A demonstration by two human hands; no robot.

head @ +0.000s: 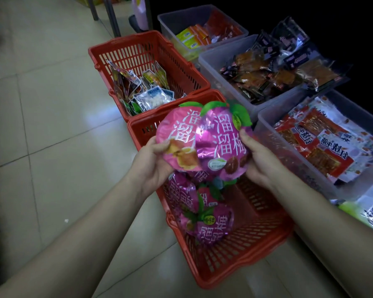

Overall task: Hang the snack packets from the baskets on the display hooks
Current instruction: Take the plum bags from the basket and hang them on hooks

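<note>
Two glossy pink leaf-topped packets (222,143); left hand (153,160) grips one, right hand (256,160) other.

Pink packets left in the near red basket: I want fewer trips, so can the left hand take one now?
Probably not: the basket packets lie uncovered, but the left hand grips a pink packet.

Pink packets (202,140) with green leaf tops and white lettering, red slatted baskets (241,244), beige floor tiles (52,125)

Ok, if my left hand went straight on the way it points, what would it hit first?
Left hand grips the pink packet; pushed on, it would likely meet the overlapping purple packet first, though depth is unclear.
</note>
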